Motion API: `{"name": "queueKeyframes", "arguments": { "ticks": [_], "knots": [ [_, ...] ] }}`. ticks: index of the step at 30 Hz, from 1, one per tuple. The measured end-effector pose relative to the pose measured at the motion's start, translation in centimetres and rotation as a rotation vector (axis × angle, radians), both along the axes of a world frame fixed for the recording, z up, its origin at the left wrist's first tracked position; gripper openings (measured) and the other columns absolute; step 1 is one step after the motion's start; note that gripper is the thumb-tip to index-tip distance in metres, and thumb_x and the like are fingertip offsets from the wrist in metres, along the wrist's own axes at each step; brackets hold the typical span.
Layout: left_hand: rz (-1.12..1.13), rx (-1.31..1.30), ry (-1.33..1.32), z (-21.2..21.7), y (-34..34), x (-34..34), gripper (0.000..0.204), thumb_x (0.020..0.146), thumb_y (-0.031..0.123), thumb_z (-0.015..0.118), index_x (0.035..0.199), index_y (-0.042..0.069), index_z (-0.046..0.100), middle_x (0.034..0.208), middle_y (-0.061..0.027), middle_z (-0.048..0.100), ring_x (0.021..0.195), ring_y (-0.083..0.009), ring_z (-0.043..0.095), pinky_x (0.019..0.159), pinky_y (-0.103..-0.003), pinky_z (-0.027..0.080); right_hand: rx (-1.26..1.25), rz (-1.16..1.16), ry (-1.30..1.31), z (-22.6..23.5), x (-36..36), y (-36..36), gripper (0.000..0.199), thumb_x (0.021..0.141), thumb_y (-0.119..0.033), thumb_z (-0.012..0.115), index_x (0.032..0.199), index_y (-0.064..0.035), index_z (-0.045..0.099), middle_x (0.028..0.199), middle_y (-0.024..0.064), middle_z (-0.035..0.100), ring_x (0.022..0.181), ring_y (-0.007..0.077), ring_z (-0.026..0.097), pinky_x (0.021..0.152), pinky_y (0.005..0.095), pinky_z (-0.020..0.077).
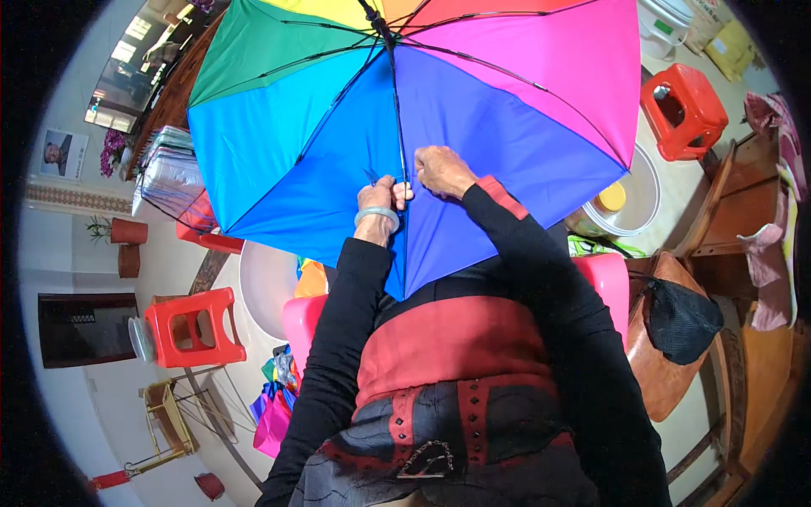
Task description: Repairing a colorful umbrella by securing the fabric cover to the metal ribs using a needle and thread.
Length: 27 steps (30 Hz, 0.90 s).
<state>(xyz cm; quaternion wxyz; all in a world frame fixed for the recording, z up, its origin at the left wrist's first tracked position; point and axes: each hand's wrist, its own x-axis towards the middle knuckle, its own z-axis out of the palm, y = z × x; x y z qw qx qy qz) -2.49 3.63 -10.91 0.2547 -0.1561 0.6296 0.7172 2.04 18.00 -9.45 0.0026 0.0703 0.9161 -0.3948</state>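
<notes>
Two black sleeves (334, 338) reach forward over the lap, nearest the camera. Left hand (380, 201), bracelet (377, 216) on its wrist, is closed beside a rib, fingers curled in, with a small pointed tool (370, 176), maybe snips, poking out past them. Right hand (443, 171) is bunched up just right of the rib, thumb pressed against the curled fingers; whether it pinches thread, too small to tell. Rainbow umbrella (515, 127) sits open right in front of the body, inner side up, both hands over its blue and purple panels. Main risk, my call: the tool's point lies close to thin stretched cloth, so a slip could nick the panel. Second: a hard pull by the right hand could bend the thin rib (397, 101) or tear the seam, since the cloth looks taut. Nothing visibly grips the hub (384, 35) further up, so a tug might swing the whole frame. Farther out, the right-hand corner overlaps the tub (649, 198) with the yellow lid (611, 198); contact unclear, but a swing could snag there. Red stool (688, 114) beyond looks well apart, low risk.
</notes>
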Motion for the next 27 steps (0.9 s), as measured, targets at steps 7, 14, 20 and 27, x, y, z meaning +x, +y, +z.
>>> {"name": "queueKeyframes", "arguments": {
  "ticks": [7, 14, 20, 27],
  "knots": [
    [-0.049, 0.007, 0.007, -0.5, -0.4, -0.5, 0.013, 0.083, 0.007, 0.050, 0.080, -0.005, 0.044, 0.063, -0.0155, 0.056, 0.046, -0.0198, 0.052, 0.034, -0.026, 0.037, 0.001, 0.000, 0.000, -0.1, 0.1, -0.2, 0.017, 0.069, -0.009, 0.054, 0.080, 0.0017, 0.062, 0.083, 0.0250, 0.059, 0.084, 0.0383, 0.058, 0.072, 0.0444, 0.0473],
    [-0.140, 0.055, -0.012, -0.6, -0.8, -0.3, 0.013, 0.081, 0.006, 0.054, 0.073, -0.003, 0.049, 0.062, -0.0129, 0.055, 0.044, -0.0176, 0.049, 0.036, -0.025, 0.036, 0.014, -0.007, 0.068, 0.2, -0.1, -1.1, 0.020, 0.071, -0.010, 0.051, 0.082, 0.0027, 0.062, 0.086, 0.0258, 0.059, 0.084, 0.0390, 0.058, 0.072, 0.0448, 0.0470],
    [-0.181, 0.080, 0.006, 0.0, 0.0, -0.5, 0.020, 0.082, 0.011, 0.052, 0.067, -0.001, 0.053, 0.061, -0.0111, 0.056, 0.047, -0.0163, 0.050, 0.039, -0.024, 0.036, 0.166, -0.044, 0.150, -2.0, -1.9, 0.1, 0.018, 0.077, -0.012, 0.044, 0.073, 0.0029, 0.054, 0.068, 0.0234, 0.057, 0.065, 0.0373, 0.058, 0.060, 0.0446, 0.0449],
    [-0.211, -0.026, 0.094, -0.9, -0.3, -0.2, 0.021, 0.079, 0.013, 0.052, 0.063, 0.000, 0.055, 0.056, -0.0101, 0.056, 0.040, -0.0141, 0.045, 0.038, -0.026, 0.035, -0.487, 0.087, -0.036, -1.8, -0.8, 0.0, 0.025, 0.082, -0.009, 0.039, 0.059, 0.0000, 0.044, 0.045, 0.0097, 0.048, 0.032, 0.0154, 0.045, 0.028, 0.0301, 0.0321]
  ]
}}
